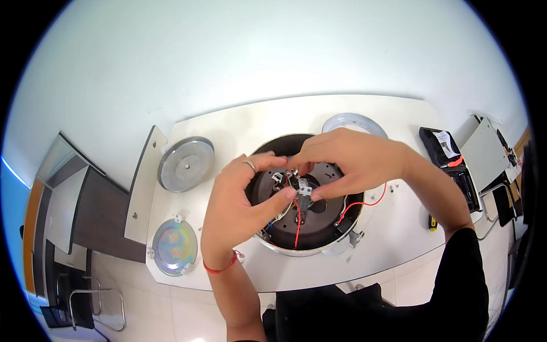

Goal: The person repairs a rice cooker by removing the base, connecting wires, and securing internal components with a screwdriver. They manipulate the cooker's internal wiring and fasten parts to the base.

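Note:
A round, dark-bottomed appliance housing (342, 231), its inside exposed, sits on the white table. Above its middle, a small metal bracket part (305, 190) with wires is held between both hands. My left hand (231, 199), with a ring and a red cord bracelet, grips from the left, thumb against the part. From the right, my right hand (362, 162) closes on it with thumb and fingers; some fingertips are hidden. One red wire (298, 228) runs down from the part. A second red wire (367, 203) loops over the housing's right rim.
On the left lie a grey metal lid (187, 165) and an iridescent metal disc (174, 248) with small tabs. A pale round ring (354, 119) is behind the housing. Rightward are loose screws (392, 188), a yellow-black tool handle (432, 223) and an open black case (437, 147).

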Motion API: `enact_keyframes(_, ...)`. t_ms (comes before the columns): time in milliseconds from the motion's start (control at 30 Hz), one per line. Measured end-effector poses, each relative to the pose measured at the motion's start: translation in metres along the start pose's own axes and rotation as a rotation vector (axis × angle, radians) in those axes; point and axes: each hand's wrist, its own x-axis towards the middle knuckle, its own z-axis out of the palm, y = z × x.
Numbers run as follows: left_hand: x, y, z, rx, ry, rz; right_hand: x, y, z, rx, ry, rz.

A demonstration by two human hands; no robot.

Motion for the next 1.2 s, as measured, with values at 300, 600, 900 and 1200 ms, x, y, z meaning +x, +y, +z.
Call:
enact_keyframes(300, 0.001, 0.005, 0.004, -0.061, -0.015, -0.157, -0.007, -0.016, 0.018, -0.044, 0.116, 0.095)
enact_keyframes(600, 0.001, -0.001, 0.002, -0.087, -0.063, -0.210, -0.012, -0.027, 0.031, 0.128, 0.264, 0.280)
enact_keyframes(900, 0.004, 0.002, 0.006, -0.175, -0.028, -0.241, -0.013, -0.025, 0.038, 0.131, 0.369, 0.251)
enact_keyframes(1200, 0.003, -0.005, 0.008, -0.257, -0.011, -0.251, -0.012, -0.027, 0.042, 0.034, 0.382, 0.280)
